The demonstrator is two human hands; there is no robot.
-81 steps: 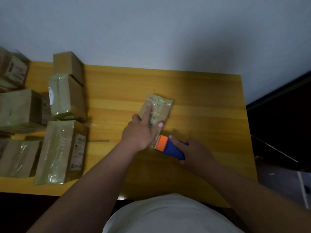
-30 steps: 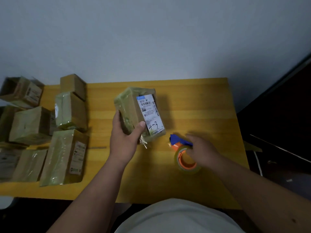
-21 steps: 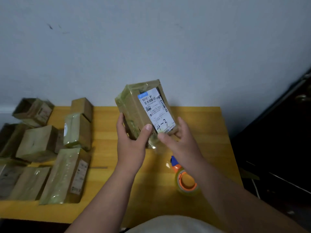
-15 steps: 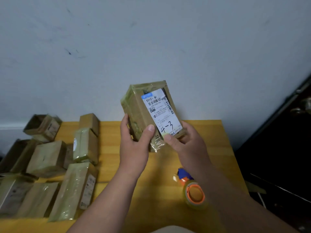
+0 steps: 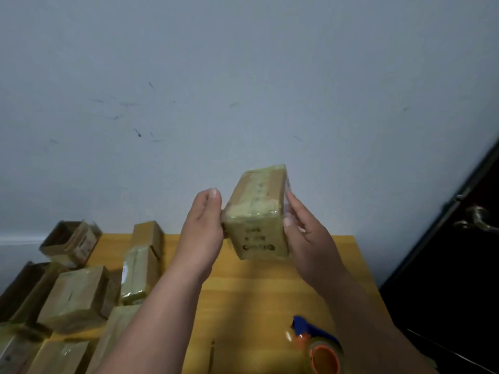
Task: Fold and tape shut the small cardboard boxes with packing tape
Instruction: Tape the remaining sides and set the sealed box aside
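The yellow wooden table (image 5: 270, 298) is lying below my hands, running out to both sides of them. Off to the left of my left fingers, a cluster of taped cardboard boxes (image 5: 81, 292) is sitting on it, one at the far back with its top open (image 5: 70, 241). Up in the air between my palms, I am holding the small taped box (image 5: 256, 215) tilted, its short end facing me. My left hand (image 5: 201, 230) is pressing against its left side, fingers together and mostly straight, tips reaching behind the box. My right hand (image 5: 305, 233) is gripping its right side, fingers curling round the edge, thumb on the near face. Below my right wrist, the tape dispenser (image 5: 317, 346) is resting on the table, blue handle and orange core showing.
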